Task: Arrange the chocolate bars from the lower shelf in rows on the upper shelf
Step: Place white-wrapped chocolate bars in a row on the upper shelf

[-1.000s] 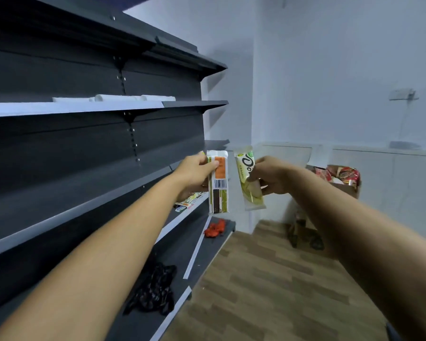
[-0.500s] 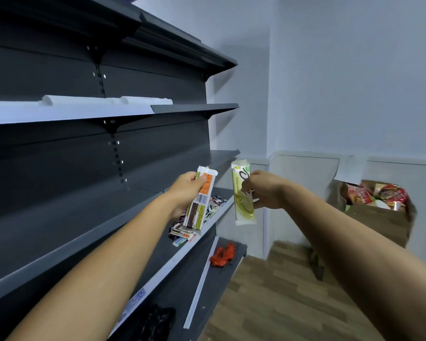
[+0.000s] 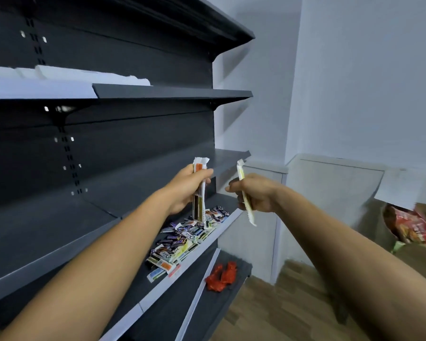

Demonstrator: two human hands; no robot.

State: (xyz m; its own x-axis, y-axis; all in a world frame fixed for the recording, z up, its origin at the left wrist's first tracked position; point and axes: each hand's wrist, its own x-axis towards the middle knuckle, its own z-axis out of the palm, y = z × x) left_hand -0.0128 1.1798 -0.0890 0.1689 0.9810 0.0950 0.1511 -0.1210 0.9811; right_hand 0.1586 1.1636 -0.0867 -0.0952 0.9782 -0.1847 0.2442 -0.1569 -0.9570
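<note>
- The left hand (image 3: 186,189) is gripping an orange-and-white chocolate bar (image 3: 199,193) upright, fingers wrapped around its middle, with the crimped top end sticking up above the thumb.
- The right hand (image 3: 255,193) is pinching a pale yellow-green chocolate bar (image 3: 246,195), seen nearly edge-on (so its print cannot be read), tilted slightly with its lower end hanging below the fist.
- Both bars are being held in the air in front of the dark shelving, near each other but not touching, at about the height of the upper shelf (image 3: 228,157) and just off its front edge.
- A loose pile of chocolate bars (image 3: 186,238) is lying on the lower shelf (image 3: 158,291), directly beneath the left hand, spread toward the shelf's light front strip.
- A red crumpled wrapper (image 3: 221,276) is sitting on the bottom shelf (image 3: 207,313), apart from the pile.
- At the far right a cardboard box (image 3: 408,244) is holding red snack packets (image 3: 411,226), well away from the shelving, on the wood-look floor (image 3: 280,313).
</note>
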